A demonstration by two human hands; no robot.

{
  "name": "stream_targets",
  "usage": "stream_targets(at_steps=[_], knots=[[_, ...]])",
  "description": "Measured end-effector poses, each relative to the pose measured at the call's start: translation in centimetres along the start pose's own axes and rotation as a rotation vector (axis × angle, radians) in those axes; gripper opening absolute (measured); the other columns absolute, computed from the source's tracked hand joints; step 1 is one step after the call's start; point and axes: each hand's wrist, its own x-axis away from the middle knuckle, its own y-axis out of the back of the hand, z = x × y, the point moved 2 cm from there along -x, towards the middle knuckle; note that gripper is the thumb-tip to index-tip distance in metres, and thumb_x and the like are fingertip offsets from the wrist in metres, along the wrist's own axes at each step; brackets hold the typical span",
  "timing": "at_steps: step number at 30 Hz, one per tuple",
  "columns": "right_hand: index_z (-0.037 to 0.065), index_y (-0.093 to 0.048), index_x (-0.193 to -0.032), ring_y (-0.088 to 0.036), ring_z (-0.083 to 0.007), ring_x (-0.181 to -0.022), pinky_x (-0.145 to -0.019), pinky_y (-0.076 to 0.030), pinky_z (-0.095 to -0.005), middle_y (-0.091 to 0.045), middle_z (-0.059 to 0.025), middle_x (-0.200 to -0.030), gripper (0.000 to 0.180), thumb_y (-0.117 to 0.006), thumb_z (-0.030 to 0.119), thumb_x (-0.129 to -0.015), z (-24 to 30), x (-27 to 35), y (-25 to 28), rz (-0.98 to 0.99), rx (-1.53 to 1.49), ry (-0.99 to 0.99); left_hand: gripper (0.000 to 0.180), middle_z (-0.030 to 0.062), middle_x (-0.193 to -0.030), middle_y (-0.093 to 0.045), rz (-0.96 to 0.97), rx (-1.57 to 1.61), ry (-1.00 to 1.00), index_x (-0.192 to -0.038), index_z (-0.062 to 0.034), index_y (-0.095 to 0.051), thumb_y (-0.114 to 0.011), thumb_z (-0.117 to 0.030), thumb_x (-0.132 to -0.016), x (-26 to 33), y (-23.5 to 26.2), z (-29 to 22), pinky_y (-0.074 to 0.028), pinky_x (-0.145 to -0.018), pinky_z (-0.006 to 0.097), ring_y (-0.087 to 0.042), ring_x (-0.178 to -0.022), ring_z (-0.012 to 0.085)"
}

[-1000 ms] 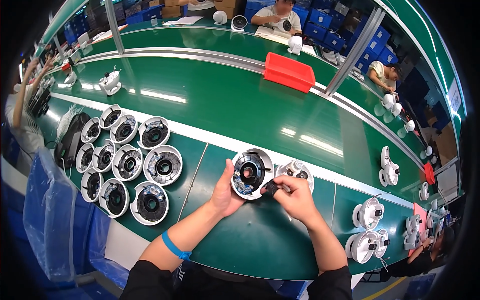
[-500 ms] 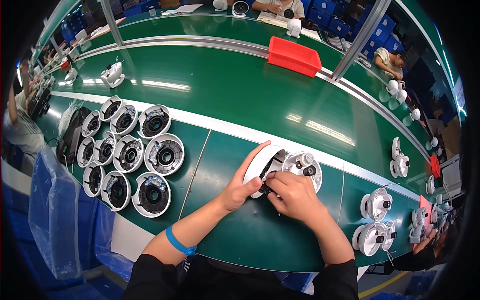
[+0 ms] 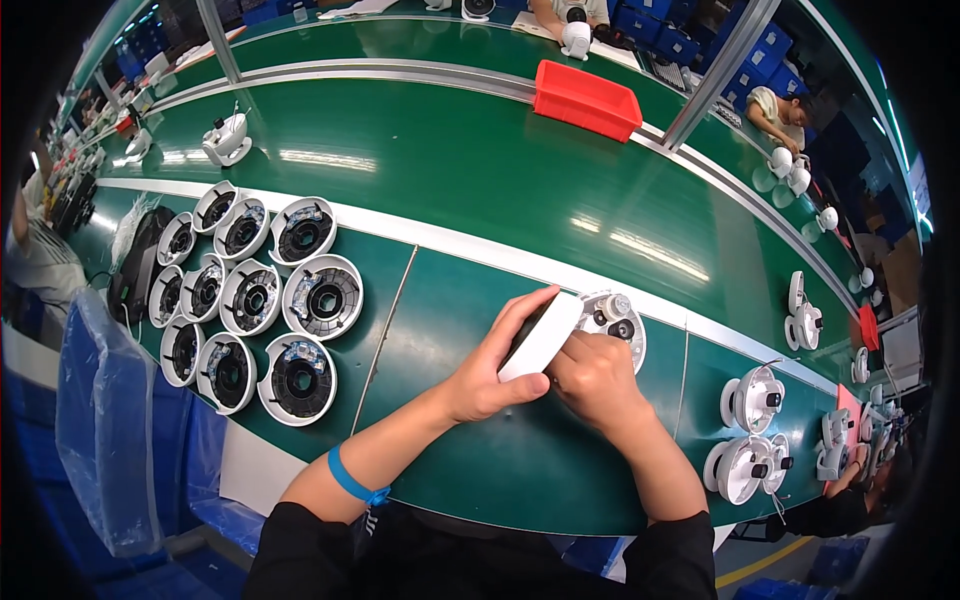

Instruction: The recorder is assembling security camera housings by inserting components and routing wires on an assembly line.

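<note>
- White housing (image 3: 546, 337), tilted on edge above the green bench (image 3: 480, 470), left hand (image 3: 487, 380) clamping it between thumb and fingers!
- Right hand (image 3: 603, 378) curls in at its right side; can't tell what those hidden fingertips pinch.
- Just beyond, a white base (image 3: 622, 316).
- Leftward, black-centred shells (image 3: 326, 298) cluster.

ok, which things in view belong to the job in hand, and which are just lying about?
In the job:
white round plastic housing, in the left hand; right hand at it, fingers hidden
white round base with silver cylinder, beside the right hand, likely
black-centred white round housings, left, likely

Lying about, apparently:
red rectangular plastic tray
white rounded unit, upper left
</note>
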Motion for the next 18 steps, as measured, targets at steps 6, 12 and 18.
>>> stream_targets(at_steps=[6,12,18], knots=[[0.008,-0.07,-0.083,-0.067,-0.025,-0.063,-0.052,-0.052,-0.0383,-0.065,-0.006,-0.078,0.014,-0.071,0.006,-0.069,-0.3,0.3,0.2,0.017,-0.093,-0.052,0.101,0.0156,-0.153,-0.038,-0.004,-0.017,-0.033,-0.163,-0.0022,-0.021,-0.074,-0.05,-0.091,0.2,-0.5,0.7,-0.025,-0.122,0.041,-0.036,-0.146,0.0291],[0.008,-0.072,-0.102,-0.07,-0.0288,-0.083,-0.065,-0.057,-0.0409,-0.07,-0.0071,-0.108,0.027,-0.068,0.003,-0.076,0.0,-0.4,2.9,0.183,-0.406,-0.127,0.074,0.0132,-0.151,-0.048,-0.148,0.507,0.128,-0.164,-0.0109,-0.024,-0.059,-0.033,-0.104,0.2,0.0,1.4,-0.04,-0.115,0.038,-0.049,-0.138,0.0229],[0.006,-0.072,-0.104,-0.068,-0.0298,-0.092,-0.073,-0.058,-0.0428,-0.068,-0.0092,-0.105,0.027,-0.068,0.002,-0.078,-0.3,0.6,3.6,0.333,-0.411,-0.069,0.055,0.0117,-0.132,-0.064,-0.194,0.799,0.186,-0.145,-0.0043,-0.05,-0.051,-0.041,-0.105,-0.3,0.6,1.7,-0.055,-0.101,0.041,-0.065,-0.117,0.0236]])
